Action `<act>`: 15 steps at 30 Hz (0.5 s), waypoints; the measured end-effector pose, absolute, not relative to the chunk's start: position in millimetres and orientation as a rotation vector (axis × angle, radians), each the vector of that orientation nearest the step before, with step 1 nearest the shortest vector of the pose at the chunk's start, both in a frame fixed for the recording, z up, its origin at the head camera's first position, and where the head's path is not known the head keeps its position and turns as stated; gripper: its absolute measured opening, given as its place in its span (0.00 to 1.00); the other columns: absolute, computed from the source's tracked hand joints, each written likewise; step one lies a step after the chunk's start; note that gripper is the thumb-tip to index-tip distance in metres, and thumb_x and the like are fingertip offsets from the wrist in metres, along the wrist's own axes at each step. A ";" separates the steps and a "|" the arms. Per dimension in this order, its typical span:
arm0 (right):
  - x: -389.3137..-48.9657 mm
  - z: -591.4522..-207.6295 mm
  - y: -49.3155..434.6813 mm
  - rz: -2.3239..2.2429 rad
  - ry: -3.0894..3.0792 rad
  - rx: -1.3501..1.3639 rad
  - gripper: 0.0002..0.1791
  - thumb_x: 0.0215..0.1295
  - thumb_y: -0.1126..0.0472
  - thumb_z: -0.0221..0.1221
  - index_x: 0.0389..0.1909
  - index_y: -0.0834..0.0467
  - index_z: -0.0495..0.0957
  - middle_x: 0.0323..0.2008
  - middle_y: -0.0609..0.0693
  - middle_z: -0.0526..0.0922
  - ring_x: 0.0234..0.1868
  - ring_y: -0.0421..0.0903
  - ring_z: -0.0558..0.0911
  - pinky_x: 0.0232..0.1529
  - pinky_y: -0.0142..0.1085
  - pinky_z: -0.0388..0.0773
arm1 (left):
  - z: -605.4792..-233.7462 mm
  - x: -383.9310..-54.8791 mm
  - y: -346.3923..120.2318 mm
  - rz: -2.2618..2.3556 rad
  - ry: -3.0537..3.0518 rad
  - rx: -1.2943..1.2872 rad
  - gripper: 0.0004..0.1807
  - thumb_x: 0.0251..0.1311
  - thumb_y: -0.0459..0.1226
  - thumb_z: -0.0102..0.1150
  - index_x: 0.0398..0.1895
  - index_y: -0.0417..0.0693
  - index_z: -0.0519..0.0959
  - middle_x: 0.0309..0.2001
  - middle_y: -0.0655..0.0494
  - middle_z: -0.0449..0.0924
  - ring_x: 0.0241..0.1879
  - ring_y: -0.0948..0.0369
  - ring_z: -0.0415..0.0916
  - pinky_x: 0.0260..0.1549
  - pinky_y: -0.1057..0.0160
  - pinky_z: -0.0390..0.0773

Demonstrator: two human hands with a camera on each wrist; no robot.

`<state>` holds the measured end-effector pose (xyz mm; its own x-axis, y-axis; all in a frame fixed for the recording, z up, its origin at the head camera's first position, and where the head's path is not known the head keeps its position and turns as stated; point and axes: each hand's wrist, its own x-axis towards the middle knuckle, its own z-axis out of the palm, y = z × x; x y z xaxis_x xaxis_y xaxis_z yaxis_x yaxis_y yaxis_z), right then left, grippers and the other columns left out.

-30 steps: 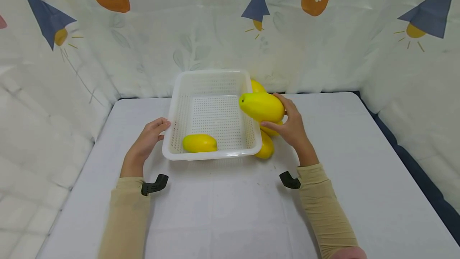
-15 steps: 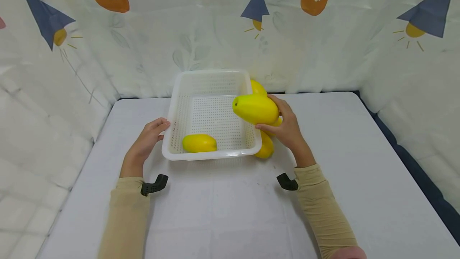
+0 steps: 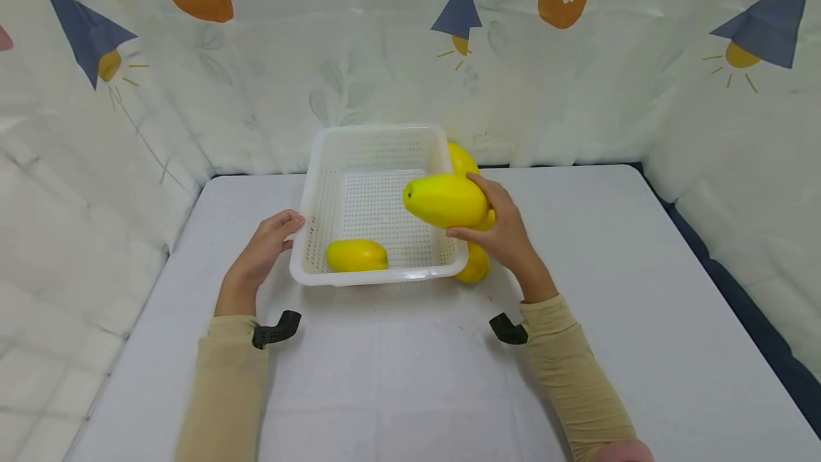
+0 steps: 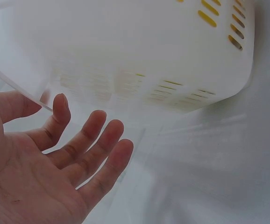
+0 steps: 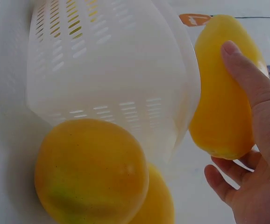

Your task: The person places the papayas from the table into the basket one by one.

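My right hand [image 3: 504,232] holds a smooth yellow papaya [image 3: 442,200] by its thick end, above the basket's right rim. Thumb and fingers lie on opposite sides of the fruit, whose narrow end points left over the inside. With thumb and index finger, my left hand [image 3: 261,252] pinches the left rim of the white perforated plastic basket [image 3: 378,278]; its other fingers are spread below the rim in the left wrist view. Inside, near the front wall, lies a second papaya [image 3: 356,255].
Several more yellow fruits sit on the table along the basket's right side, among them a front one [image 3: 474,264] and a back one [image 3: 463,160]. They are partly hidden by the basket and the held papaya. A patterned curtain [image 3: 385,91] hangs behind the white-covered table [image 3: 410,376].
My right hand has carried the papaya left and slightly toward me, from beside the right rim to over the basket. My left hand and the basket have stayed in place.
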<state>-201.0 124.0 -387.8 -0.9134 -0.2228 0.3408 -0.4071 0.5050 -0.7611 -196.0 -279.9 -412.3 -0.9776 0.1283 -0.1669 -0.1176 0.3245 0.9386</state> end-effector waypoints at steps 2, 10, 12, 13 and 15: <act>-200.6 -387.9 123.0 1.365 -2.553 0.545 0.50 0.46 0.47 0.75 0.71 0.44 0.60 0.67 0.49 0.66 0.58 0.49 0.69 0.59 0.48 0.70 | -412.8 -196.3 -280.0 1.714 2.376 0.013 0.25 0.71 0.54 0.42 0.47 0.39 0.69 0.51 0.61 0.69 0.57 0.63 0.63 0.57 0.57 0.65; -200.4 -390.3 117.3 1.397 -2.579 0.548 0.50 0.46 0.46 0.74 0.71 0.41 0.59 0.67 0.47 0.66 0.60 0.48 0.68 0.62 0.52 0.68 | -413.3 -196.6 -280.0 1.716 2.371 0.013 0.24 0.72 0.54 0.42 0.46 0.40 0.69 0.51 0.61 0.69 0.57 0.62 0.62 0.58 0.56 0.65; -200.1 -390.9 115.6 1.410 -2.578 0.563 0.50 0.46 0.46 0.74 0.71 0.41 0.59 0.66 0.47 0.66 0.60 0.48 0.68 0.63 0.53 0.68 | -413.0 -196.2 -279.7 1.713 2.373 0.011 0.24 0.72 0.54 0.42 0.47 0.40 0.68 0.52 0.60 0.69 0.58 0.62 0.62 0.59 0.55 0.64; -199.8 -391.2 114.8 1.417 -2.575 0.573 0.50 0.46 0.46 0.74 0.71 0.41 0.59 0.66 0.47 0.66 0.61 0.48 0.68 0.63 0.53 0.68 | -412.8 -196.0 -279.6 1.711 2.374 0.009 0.25 0.72 0.54 0.42 0.47 0.39 0.68 0.52 0.60 0.69 0.58 0.62 0.62 0.59 0.55 0.64; -199.1 -391.3 113.2 1.422 -2.570 0.588 0.51 0.45 0.46 0.75 0.71 0.42 0.60 0.66 0.46 0.67 0.60 0.48 0.68 0.63 0.53 0.68 | -412.4 -195.4 -279.3 1.706 2.379 0.004 0.26 0.71 0.55 0.42 0.48 0.39 0.68 0.52 0.60 0.69 0.58 0.61 0.61 0.60 0.53 0.63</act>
<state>-199.1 113.2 -391.3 -0.9127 -0.2662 0.3101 -0.4041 0.4748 -0.7818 -195.4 -279.3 -412.4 -0.9771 0.1265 -0.1713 -0.1217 0.3286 0.9366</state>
